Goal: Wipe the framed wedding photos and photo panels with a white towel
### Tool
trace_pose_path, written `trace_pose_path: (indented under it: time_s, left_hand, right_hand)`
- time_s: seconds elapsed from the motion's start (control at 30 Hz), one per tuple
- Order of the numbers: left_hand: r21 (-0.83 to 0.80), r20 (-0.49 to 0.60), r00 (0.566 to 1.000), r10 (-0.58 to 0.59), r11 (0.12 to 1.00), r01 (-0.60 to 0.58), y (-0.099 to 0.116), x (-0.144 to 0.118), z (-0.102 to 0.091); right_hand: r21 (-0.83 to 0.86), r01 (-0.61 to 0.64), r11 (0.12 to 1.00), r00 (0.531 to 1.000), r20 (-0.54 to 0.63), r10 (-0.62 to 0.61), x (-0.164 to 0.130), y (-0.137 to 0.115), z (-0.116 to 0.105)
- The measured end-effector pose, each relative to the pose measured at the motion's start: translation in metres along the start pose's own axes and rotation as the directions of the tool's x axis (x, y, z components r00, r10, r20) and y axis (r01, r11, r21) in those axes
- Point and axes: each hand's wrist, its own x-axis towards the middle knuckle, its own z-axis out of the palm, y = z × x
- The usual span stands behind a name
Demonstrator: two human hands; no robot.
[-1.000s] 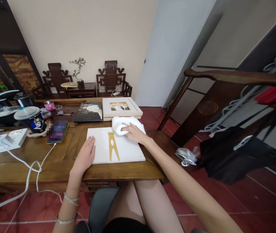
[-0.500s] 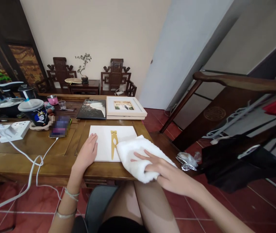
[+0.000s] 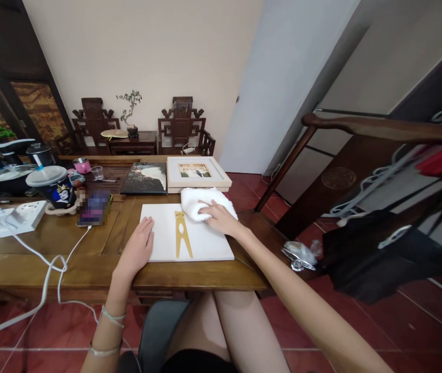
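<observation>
Fingers of my right hand (image 3: 221, 220) lie spread and flat, pressing down on a white towel (image 3: 201, 201); the bunched cloth sits directly under and just beyond the fingertips, on the far right corner of a white panel (image 3: 205, 241). I note no closed grip on the towel, only palm and fingers pushing on top of it. My left hand (image 3: 137, 248) rests flat, fingers together and extended, on the panel's left edge, thumb side touching the white surface, with nothing held. Between the two hands, on the panel, lies a gold stand leg (image 3: 182, 235), shaped like a peg, its top end just left of the right fingertips and touching the towel's edge. The panel lies on a wooden table (image 3: 69, 248). Beyond the towel, past the right fingertips, sits a white picture frame (image 3: 197, 173) with a dark photo print (image 3: 145, 178) beside it. Left of my left fingers are a phone (image 3: 93, 208), its white cable (image 3: 55, 269), a power strip (image 3: 18, 217) and a lidded cup (image 3: 53, 187).
</observation>
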Motion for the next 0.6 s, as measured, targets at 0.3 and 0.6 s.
trace_pose_path:
  time_s: [0.3,0.6]
  left_hand:
    - [0.0,-0.007,1.0,0.006,1.0,-0.006,0.0,0.0,0.001]
    - [-0.013,-0.023,1.0,0.01,1.0,-0.01,-0.001,0.001,0.001]
  right_hand:
    - [-0.053,0.11,0.992,0.98,0.171,-0.1,-0.121,-0.072,-0.018]
    - [0.071,0.061,0.996,0.991,0.118,-0.07,-0.076,-0.028,-0.021]
